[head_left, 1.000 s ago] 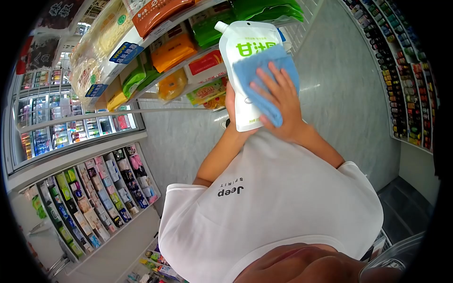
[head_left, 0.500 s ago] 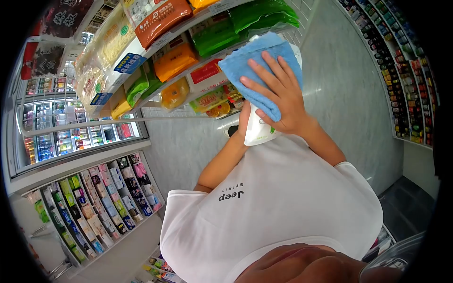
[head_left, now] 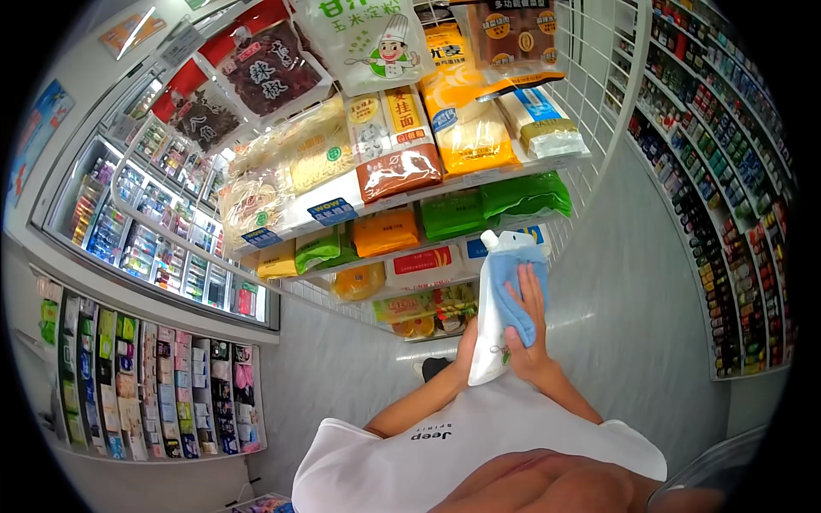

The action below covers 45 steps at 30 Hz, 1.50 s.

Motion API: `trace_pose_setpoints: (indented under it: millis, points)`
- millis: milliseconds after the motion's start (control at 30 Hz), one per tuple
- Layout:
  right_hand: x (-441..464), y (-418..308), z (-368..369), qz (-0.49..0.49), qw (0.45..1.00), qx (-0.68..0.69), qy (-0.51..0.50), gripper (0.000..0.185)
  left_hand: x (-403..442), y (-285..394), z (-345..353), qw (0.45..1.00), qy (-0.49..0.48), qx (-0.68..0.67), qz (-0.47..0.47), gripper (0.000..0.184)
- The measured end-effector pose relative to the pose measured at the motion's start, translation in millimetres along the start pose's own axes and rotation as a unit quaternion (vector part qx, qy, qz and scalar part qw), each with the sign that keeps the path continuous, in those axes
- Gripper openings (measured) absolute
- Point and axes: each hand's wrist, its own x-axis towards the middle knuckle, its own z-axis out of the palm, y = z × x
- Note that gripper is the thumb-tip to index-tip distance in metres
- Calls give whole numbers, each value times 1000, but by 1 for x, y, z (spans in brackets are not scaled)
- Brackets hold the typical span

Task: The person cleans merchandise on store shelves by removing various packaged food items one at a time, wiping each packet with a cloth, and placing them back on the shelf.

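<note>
A white pouch [head_left: 486,329] with a spout cap at its upper left corner is tilted upright in front of my chest. My left hand [head_left: 467,349] grips its left edge, with most of the fingers hidden behind it. Against the front of the pouch lies a blue cloth [head_left: 510,272], folded over unevenly. My right hand [head_left: 528,329] presses the cloth onto the pouch, fingers pointing up and close together, the thumb along the cloth's lower edge.
Ahead stands a white wire rack [head_left: 629,94] with bagged noodles [head_left: 321,158], a starch bag [head_left: 363,43] and other packets. Lit refrigerated shelves [head_left: 162,231] are at left, above shelves of small packages [head_left: 154,385]. Shelves of bottles [head_left: 718,222] line the right. Grey floor [head_left: 633,333] lies between.
My view has tilted upward, so more of the rack shows and my hands sit lower in it. On the pouch, the cloth lies lower and the spout cap is more exposed.
</note>
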Motion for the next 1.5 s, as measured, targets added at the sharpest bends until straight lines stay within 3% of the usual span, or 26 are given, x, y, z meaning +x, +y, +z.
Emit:
trace_pose_setpoints:
  millis: [33,100,167,233,267,367,400,500,633,700,733,833,867,900,933,1033,1133,1233,1367,1433,1500]
  points:
    - [-4,-1,4,31,998,46,33,59,-3,-3,-3,997,12,70,13,56]
    - [-15,-3,10,-1,996,91,20,68,1,-7,4,976,56,187,99,62]
    - [-22,-16,17,4,981,191,25,73,7,-2,22,912,70,346,209,67]
    - [-59,22,24,93,925,367,-12,77,18,13,41,779,54,528,336,73]
    - [-69,36,26,136,882,450,-32,79,21,15,54,711,94,597,360,73]
    - [-51,27,20,206,763,612,17,80,20,24,64,511,99,791,321,75]
    - [-47,26,21,249,772,583,46,73,20,23,63,520,91,784,326,67]
    - [-35,14,14,267,834,480,54,64,18,21,51,616,72,716,320,61]
    - [-44,26,9,381,726,557,130,55,17,30,29,641,116,686,323,57]
    - [-40,36,1,408,643,628,159,54,16,39,16,811,150,504,258,50]
    - [-39,36,0,399,653,620,172,54,17,43,4,871,132,413,234,48]
    - [-39,37,-6,405,643,633,150,56,14,44,-2,979,133,122,94,46]
    - [-40,38,-8,419,640,629,138,57,9,38,-2,987,153,45,26,48]
    - [-38,35,-7,425,635,632,125,56,6,22,-29,970,205,132,0,63]
    - [-30,21,-10,459,625,620,119,53,2,11,-37,964,220,146,-27,64]
    - [-25,1,-4,434,738,510,89,52,-5,4,-26,986,159,35,-45,67]
    - [-21,-11,-10,450,742,485,110,51,-8,10,-11,993,94,-68,-34,71]
    - [-25,-4,-16,439,681,567,148,51,-9,13,2,990,53,-130,-28,74]
    - [-21,-2,-22,388,672,581,245,52,-11,14,19,982,18,-183,-44,79]
    - [-20,-3,-31,340,738,514,275,55,-9,15,27,979,4,-198,-54,81]
    - [-14,-5,-40,306,754,476,333,58,-6,15,31,974,-2,-217,-72,83]
